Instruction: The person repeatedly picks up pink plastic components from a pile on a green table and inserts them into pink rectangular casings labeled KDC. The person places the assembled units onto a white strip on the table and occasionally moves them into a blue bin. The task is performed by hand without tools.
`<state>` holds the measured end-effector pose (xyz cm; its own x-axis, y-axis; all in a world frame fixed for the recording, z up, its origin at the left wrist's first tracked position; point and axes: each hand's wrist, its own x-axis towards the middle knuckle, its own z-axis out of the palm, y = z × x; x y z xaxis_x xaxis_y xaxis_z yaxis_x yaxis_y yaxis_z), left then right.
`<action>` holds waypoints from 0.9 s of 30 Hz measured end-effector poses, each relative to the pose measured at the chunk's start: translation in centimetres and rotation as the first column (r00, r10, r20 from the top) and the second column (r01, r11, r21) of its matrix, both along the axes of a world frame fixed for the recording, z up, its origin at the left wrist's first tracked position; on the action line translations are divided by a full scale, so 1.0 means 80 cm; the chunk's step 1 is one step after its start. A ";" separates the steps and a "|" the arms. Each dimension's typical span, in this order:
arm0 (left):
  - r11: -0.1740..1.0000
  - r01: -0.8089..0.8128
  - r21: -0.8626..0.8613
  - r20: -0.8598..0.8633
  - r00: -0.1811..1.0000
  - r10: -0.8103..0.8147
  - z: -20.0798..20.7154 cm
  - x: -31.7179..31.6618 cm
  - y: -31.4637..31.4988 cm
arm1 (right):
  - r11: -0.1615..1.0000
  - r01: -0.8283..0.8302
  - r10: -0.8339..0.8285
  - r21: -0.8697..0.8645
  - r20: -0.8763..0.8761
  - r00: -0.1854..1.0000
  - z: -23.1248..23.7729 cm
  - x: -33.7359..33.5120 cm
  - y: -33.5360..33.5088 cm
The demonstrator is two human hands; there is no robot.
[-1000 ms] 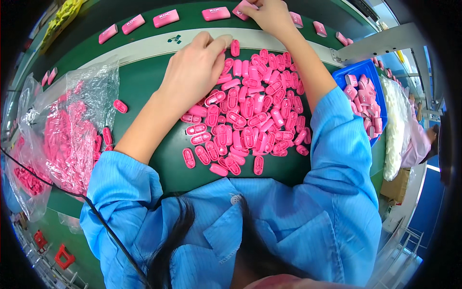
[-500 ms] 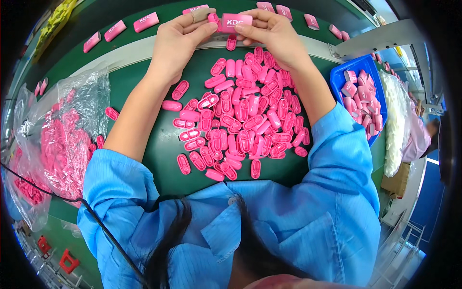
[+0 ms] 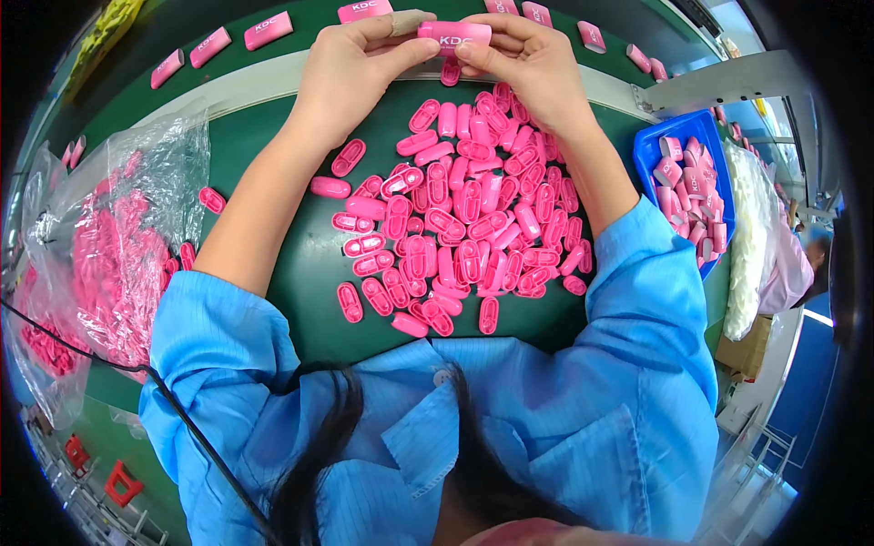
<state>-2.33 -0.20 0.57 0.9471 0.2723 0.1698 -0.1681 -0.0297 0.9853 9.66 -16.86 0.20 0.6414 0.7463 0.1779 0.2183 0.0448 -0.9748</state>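
Note:
A pink shell with white lettering (image 3: 454,38) is held level between both hands at the far side of the table. My left hand (image 3: 360,73) closes on its left end, thumb pressed there; a beige cover wraps one finger. On its right end, my right hand (image 3: 533,68) grips with thumb and fingers. The small pink cap at the left end is now hidden by the shell and fingers. Below my hands lies a heap of pink oval caps (image 3: 455,227), some hollow side up. One cap (image 3: 450,71) sits just under the shell.
A clear plastic bag (image 3: 173,155) of pink parts lies left. A blue bin (image 3: 645,155) with pink shells stands right, beside a white bag (image 3: 748,246). Beyond a pale rail, pink shells (image 3: 269,31) lie on a green surface. A metal beam (image 3: 719,77) juts in at right.
The small pink cap, earlier visible in my left fingers at the shell's left end, has come up against the shell and out of sight. My left hand has moved right, closer to my right hand.

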 end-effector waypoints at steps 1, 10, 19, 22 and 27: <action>0.999 -0.026 0.023 0.016 1.000 0.026 -0.004 0.000 -0.001 | 1.000 -0.023 0.023 0.007 -0.041 0.999 0.003 -0.003 0.001; 0.588 -0.306 0.749 0.149 0.942 0.300 0.012 -0.017 -0.038 | 0.986 0.166 -0.163 -0.006 0.148 0.975 0.019 -0.048 0.012; 0.998 0.046 0.053 -0.071 0.997 -0.042 0.013 -0.004 0.004 | 0.997 -0.074 0.072 -0.007 -0.151 0.986 0.024 -0.012 0.004; 0.992 0.021 0.124 -0.082 0.997 -0.011 0.017 -0.005 0.003 | 0.993 -0.115 0.112 -0.015 -0.143 0.983 0.023 -0.012 0.003; 0.995 0.027 0.097 0.003 1.000 -0.028 0.018 -0.007 -0.002 | 0.996 -0.091 0.091 0.009 -0.159 0.983 0.025 -0.015 0.003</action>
